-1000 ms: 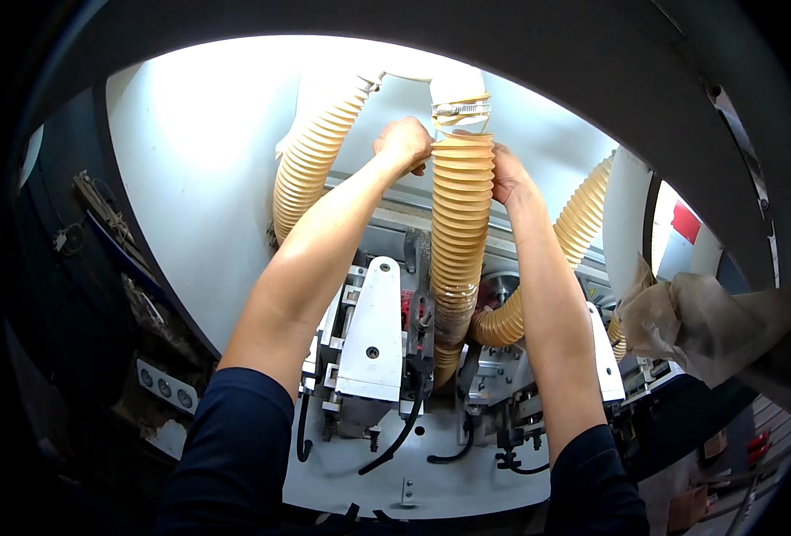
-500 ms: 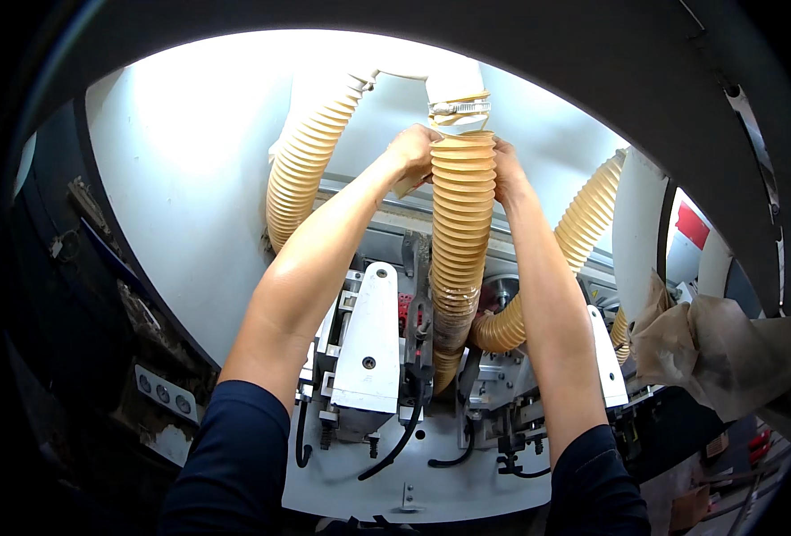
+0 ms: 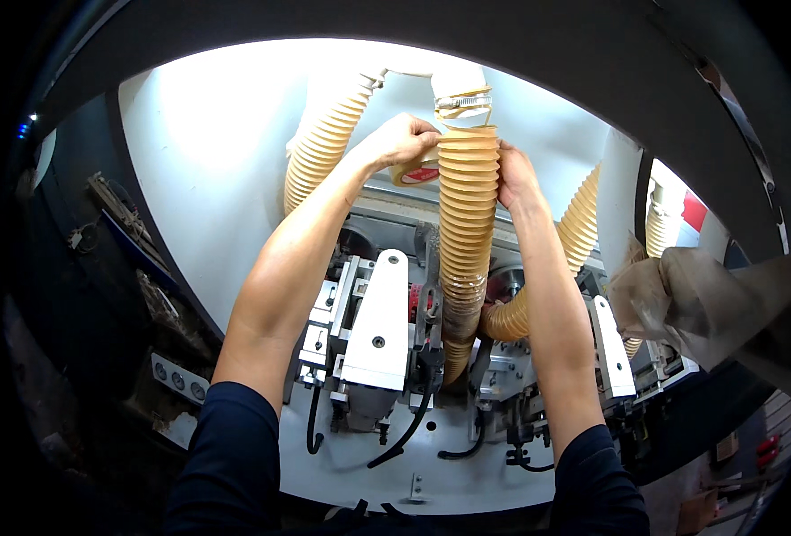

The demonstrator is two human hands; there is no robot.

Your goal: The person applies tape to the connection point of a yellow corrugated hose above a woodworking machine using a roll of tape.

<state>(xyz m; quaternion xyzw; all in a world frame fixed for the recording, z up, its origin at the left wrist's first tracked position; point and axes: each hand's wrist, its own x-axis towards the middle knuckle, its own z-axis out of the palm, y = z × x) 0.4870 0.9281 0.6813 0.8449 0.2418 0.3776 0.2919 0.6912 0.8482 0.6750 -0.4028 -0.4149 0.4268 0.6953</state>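
Note:
A yellowish ribbed hose [image 3: 468, 210] hangs upright in the middle, its upper end just below a white pipe with a metal hose clamp [image 3: 463, 102]. At the hose's upper left, my left hand [image 3: 401, 143] is closed, with a roll of tape [image 3: 415, 173] in it. The roll is tan, with a red and white label inside its core. My right hand [image 3: 516, 176] grips the hose's right side near the top; its fingertips are hidden behind the hose. Lower down, a brownish wrapped band [image 3: 463, 308] surrounds the hose.
Machine units with white covers [image 3: 378, 326] stand below my forearms. Other ribbed hoses [image 3: 328, 134] run at left and right. A translucent plastic sheet [image 3: 694, 290] bulges at the right. A dark curved hood edge [image 3: 556, 54] arches overhead, and a socket strip [image 3: 179, 379] sits at lower left.
My left hand has drawn slightly left from the hose, and more of the tape roll shows. My right hand stays at the hose. The whole view has shifted a little.

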